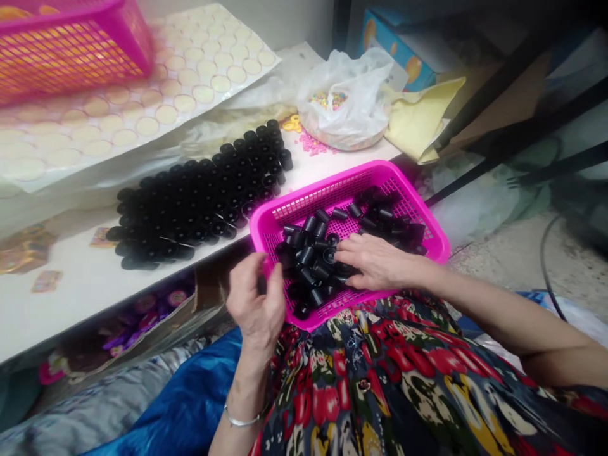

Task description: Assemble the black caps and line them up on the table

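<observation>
While the right hand [373,259] reaches down into the pink basket [323,184], its fingertips lie among loose black caps [308,255], and whether they grip one cannot be told. Taking the basket as the clock's centre, the left hand [256,307] hangs at eight o'clock, just beside the rim, thumb and fingers curled but parted, with nothing seen between them. The basket sits against the patterned garment [351,380] at six o'clock. Toward ten o'clock, black cylinders [199,196] stand packed together on the white table [71,316]. A clear plastic bag [365,88] rests at twelve, beside yellow paper [418,126] at one.
</observation>
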Available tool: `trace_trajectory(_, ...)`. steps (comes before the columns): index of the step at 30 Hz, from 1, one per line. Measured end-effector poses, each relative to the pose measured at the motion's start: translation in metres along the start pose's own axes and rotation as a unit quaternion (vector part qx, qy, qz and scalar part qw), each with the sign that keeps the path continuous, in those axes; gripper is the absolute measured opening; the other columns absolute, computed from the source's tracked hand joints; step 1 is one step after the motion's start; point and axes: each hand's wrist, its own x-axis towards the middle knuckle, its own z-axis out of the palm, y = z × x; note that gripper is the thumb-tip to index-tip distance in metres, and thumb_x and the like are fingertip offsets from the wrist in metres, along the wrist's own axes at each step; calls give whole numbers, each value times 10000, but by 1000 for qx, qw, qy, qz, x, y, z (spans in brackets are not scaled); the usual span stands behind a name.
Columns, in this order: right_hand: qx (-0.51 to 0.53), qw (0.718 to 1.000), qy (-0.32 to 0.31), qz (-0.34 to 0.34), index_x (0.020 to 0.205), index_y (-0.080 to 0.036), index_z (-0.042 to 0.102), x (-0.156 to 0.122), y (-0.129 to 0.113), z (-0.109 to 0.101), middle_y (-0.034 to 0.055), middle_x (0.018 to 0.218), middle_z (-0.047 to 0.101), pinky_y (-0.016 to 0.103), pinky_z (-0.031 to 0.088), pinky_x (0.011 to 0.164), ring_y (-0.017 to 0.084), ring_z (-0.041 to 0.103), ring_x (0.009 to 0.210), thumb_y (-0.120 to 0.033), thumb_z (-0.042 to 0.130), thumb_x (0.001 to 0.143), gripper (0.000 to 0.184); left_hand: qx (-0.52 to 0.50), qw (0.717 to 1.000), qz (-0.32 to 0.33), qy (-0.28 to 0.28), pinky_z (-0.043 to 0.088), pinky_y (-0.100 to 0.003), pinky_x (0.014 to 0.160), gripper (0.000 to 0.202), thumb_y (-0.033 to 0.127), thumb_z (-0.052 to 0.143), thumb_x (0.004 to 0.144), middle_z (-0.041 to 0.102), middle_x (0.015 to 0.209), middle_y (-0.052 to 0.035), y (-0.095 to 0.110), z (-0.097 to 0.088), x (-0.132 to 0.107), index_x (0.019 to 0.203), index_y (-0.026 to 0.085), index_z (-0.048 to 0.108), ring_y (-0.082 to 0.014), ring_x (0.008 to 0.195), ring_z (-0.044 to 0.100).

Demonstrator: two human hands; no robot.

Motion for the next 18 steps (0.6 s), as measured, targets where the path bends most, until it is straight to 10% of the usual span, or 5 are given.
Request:
trace_trajectory(4,13,999,-34,17,964,-151,606,9,12,-2,77,879,619,290,379,669,181,534,758,-238,472,861,190,148,911,242,-298,457,-362,822,321,166,553,805,619,1086,-85,16,9,7,1123,190,596,-216,945,535)
trace_trajectory(8,46,998,-33,40,946,-145,613,14,23,-9,64,840,630,271,365,637,174,548,723,-227,479,842,188,264,806,284,-448,423,-362,731,295,139,513,807,620,990,-87,25,29,19,1082,180,611,-232,881,499)
trace_trajectory(14,140,990,18,21,979,-151,652,13,31,-9,46,823,625,284,403,637,156,533,689,-192,519,790,235,80,891,173,-412,425,-321,776,207,312,568,841,596,923,-57,21,39,39,993,174,589,-192,859,511)
trace_trajectory(18,421,881,151,157,1093,-152,640,5,39,-5,1,708,619,261,451,570,121,548,596,-279,600,785,335,-70,921,-19,-383,420,-256,662,219,304,644,778,588,820,-10,21,41,42,954,188,585,-146,733,527)
